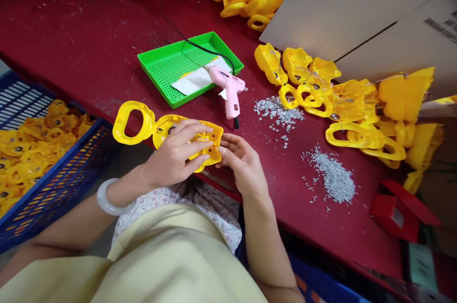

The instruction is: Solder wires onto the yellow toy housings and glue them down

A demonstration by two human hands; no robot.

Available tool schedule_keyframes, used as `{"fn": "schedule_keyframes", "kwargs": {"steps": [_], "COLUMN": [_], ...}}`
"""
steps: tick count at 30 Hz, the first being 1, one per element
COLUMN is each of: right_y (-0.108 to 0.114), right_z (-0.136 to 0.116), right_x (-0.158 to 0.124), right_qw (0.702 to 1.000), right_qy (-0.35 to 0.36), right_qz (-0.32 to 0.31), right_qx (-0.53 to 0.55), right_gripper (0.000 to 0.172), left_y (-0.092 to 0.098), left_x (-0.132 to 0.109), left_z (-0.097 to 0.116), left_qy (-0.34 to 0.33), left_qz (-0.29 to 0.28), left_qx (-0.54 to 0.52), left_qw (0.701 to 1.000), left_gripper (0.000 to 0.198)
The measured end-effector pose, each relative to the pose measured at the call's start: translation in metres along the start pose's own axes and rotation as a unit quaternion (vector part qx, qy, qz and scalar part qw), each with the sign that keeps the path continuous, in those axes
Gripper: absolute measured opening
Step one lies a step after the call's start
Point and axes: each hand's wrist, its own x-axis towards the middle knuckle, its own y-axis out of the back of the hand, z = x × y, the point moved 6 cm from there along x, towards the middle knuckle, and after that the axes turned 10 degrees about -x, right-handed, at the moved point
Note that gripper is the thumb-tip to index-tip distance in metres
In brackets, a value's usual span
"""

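Observation:
A yellow plastic shell half (165,127) with a looped handle at its left end is held over the table's near edge, its hollow inside facing up. My left hand (182,151) lies over its middle, fingers reaching into the hollow near small inner parts I cannot make out. At the right end, my right hand (243,160) grips the rim between thumb and fingers. Beyond the shell, a pink glue gun (228,86) rests against a green perforated tray (150,63) with a white sheet (200,79) in it.
Clear plastic bits (278,112) and a heap of small screws (333,177) lie on the red table (89,46). More yellow shells (353,103) line the right side before cartons (342,8). A blue crate (71,170) of yellow parts stands left. A black cord (174,32) crosses the tray.

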Motion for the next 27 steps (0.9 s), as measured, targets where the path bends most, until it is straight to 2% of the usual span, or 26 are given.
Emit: {"fn": "schedule_keyframes", "kwargs": {"steps": [2, 4, 8, 11, 13, 16, 19, 24, 27], "right_y": [0.000, -0.001, -0.002, -0.002, -0.002, -0.002, 0.000, 0.007, 0.016], "right_z": [0.001, 0.001, 0.000, 0.000, 0.000, 0.001, 0.002, 0.002, 0.005], "right_x": [0.001, 0.001, 0.001, 0.001, 0.001, 0.001, -0.001, -0.011, -0.021], "right_qw": [1.000, 1.000, 1.000, 0.999, 0.999, 0.999, 0.998, 0.996, 0.994], "right_qy": [0.003, 0.006, 0.010, 0.011, 0.009, 0.009, 0.015, 0.036, 0.048], "right_qz": [0.008, 0.010, 0.015, 0.028, 0.035, 0.044, 0.055, 0.081, 0.098], "right_qx": [-0.004, -0.009, -0.017, -0.025, -0.028, -0.027, -0.020, 0.000, -0.011], "right_gripper": [0.045, 0.046, 0.046, 0.046, 0.048, 0.051, 0.051, 0.043, 0.040], "left_y": [0.006, 0.006, 0.000, -0.002, 0.002, 0.019, 0.044, 0.070, 0.076], "left_x": [-0.002, -0.005, -0.007, -0.006, -0.006, -0.008, -0.017, -0.041, -0.046], "left_z": [0.000, -0.001, -0.003, -0.006, -0.008, -0.011, -0.019, -0.049, -0.065], "left_qy": [0.005, 0.009, 0.006, 0.019, 0.032, 0.044, 0.060, 0.118, 0.144], "left_qz": [0.017, 0.000, -0.040, -0.056, -0.063, -0.047, -0.032, -0.094, -0.112], "left_qx": [0.035, 0.102, 0.200, 0.208, 0.173, 0.119, 0.142, 0.206, 0.210], "left_qw": [0.999, 0.995, 0.979, 0.976, 0.982, 0.991, 0.988, 0.967, 0.961], "left_gripper": [0.021, 0.024, 0.048, 0.057, 0.058, 0.059, 0.065, 0.086, 0.085]}}
